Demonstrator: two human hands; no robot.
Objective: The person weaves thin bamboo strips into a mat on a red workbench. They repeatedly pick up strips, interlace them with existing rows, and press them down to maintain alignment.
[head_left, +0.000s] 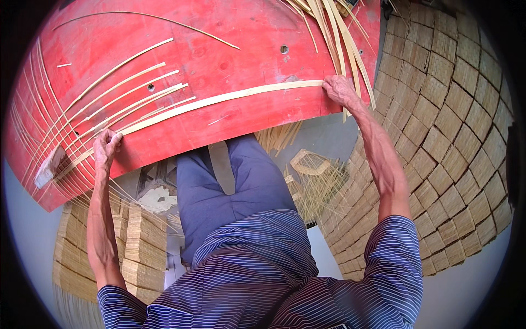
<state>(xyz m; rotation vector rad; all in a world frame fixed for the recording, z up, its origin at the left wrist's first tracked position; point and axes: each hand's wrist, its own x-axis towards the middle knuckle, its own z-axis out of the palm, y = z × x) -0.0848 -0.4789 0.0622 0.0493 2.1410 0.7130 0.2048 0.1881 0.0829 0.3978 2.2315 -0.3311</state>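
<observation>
A long pale bamboo strip [219, 98] stretches across the red board, slightly bowed, between my two hands. At its right end, my right hand [341, 90] is closed on it near the board's right side. My left hand [107, 147] is closed, thumb against fingers, at the strip's left part. It lies over a loose lattice [66, 137] of thin strips crossed by wider ones. Several of the wider strips [131, 97] stick out to the right of the lattice, above the long strip. A whitish block [50, 167] rests on the lattice's left side.
The red board [246, 55] has a few holes. A bundle of loose strips [334, 33] lies at its far right, and a thin curved strip [142, 13] at the back. Stacked woven pieces [438, 120] stand on the right, more [145, 241] at lower left. Woven scraps [315, 170] lie below the board.
</observation>
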